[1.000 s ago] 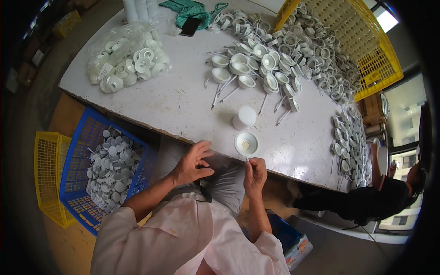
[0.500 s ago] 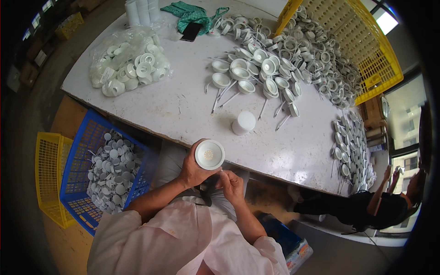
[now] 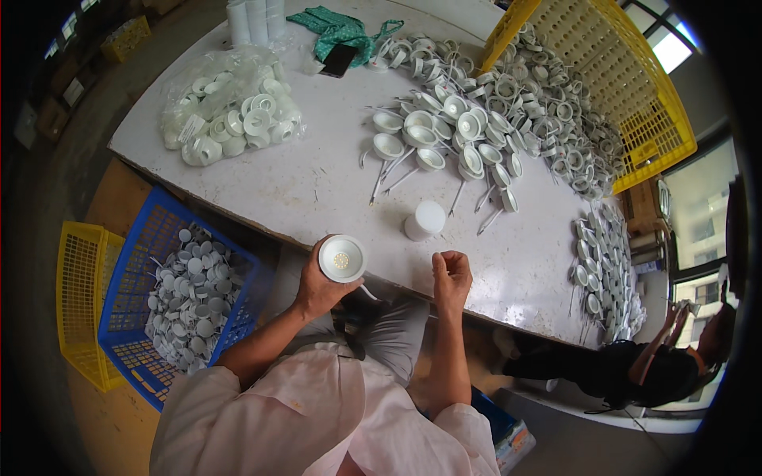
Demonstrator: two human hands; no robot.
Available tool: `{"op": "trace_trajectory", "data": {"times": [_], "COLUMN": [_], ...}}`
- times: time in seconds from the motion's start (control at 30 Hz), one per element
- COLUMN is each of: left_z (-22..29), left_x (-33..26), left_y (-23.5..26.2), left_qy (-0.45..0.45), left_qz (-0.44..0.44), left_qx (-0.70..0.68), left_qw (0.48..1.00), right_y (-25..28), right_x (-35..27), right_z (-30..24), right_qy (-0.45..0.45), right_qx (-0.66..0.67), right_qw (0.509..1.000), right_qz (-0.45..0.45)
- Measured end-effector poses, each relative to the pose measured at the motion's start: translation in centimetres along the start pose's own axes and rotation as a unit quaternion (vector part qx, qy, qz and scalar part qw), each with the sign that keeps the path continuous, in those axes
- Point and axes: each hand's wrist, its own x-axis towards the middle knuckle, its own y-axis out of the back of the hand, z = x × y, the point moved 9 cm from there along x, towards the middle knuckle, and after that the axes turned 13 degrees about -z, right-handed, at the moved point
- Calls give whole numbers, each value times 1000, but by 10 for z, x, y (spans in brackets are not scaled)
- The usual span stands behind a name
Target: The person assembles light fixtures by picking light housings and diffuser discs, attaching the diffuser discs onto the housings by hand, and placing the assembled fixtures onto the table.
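left grip [image 3: 321, 287] clasps white round lamp [image 3: 342, 259]; right grip [image 3: 451, 274] curled closed beside it

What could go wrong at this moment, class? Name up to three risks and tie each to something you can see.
1. The left hand holds the white lamp housing off the table edge; a slip would likely drop it into the lap or onto the floor.
2. The upright white cup stands just beyond the right hand; a reach forward could tip it.
3. Wires trail from the housing pile, so pulling one piece might drag others.
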Motion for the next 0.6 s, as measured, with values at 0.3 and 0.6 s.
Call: {"op": "trace_trajectory", "data": {"times": [0.3, 0.6], "left_z": [9, -1], "left_x": [-12, -12], "left_y": [-23, -22], "left_qy": [-6, 15], "left_qz": [-52, -58], "left_qx": [92, 111], "left_qw": [994, 992], "right_y": [-16, -9], "right_x": [74, 47], "right_z": [22, 6], "right_qy": [-111, -72], "right_qx": [13, 202], "right_qw": [991, 975], "right_qz": [-72, -61]}}
